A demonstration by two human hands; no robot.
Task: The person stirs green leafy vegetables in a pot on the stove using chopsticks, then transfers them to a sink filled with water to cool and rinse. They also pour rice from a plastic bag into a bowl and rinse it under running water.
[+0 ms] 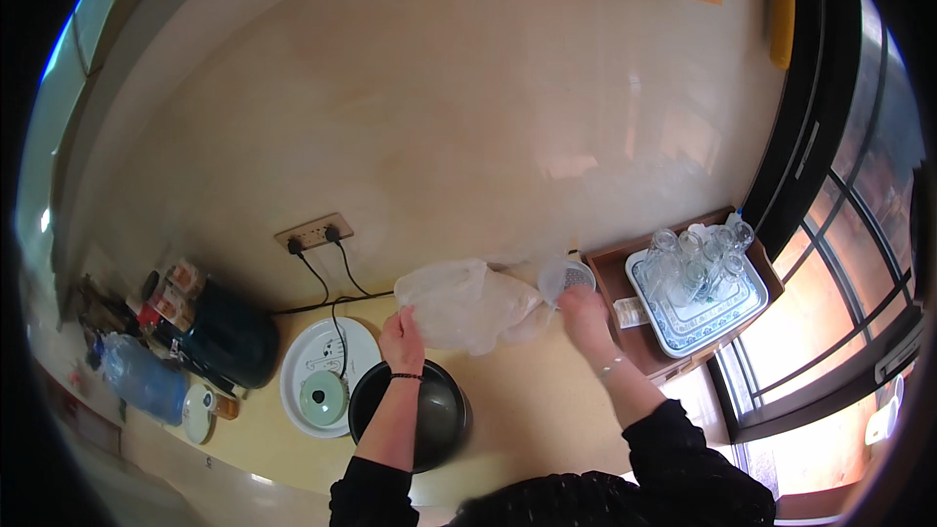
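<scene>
A translucent white plastic bag [468,306] lies at the back of the counter against the wall, its bulk between my two hands. My left hand [402,340] pinches the bag's lower left edge, above a black round pot or bowl [439,417]. Over at the bag's right end, my right hand [583,307] is beside a small white perforated basket [580,276]; clear plastic film stands just left of its fingers. Whether those fingers grip the film or the basket is hidden by the hand.
Left of the pot are a round white tray [293,380] with a green lid [323,397], a dark green appliance [238,337] and a blue-tinted water bottle [143,377]. At right, a wooden tray [607,285] holds a patterned tray [659,340] with upturned glasses [695,271]. Cords run from a wall socket [315,233].
</scene>
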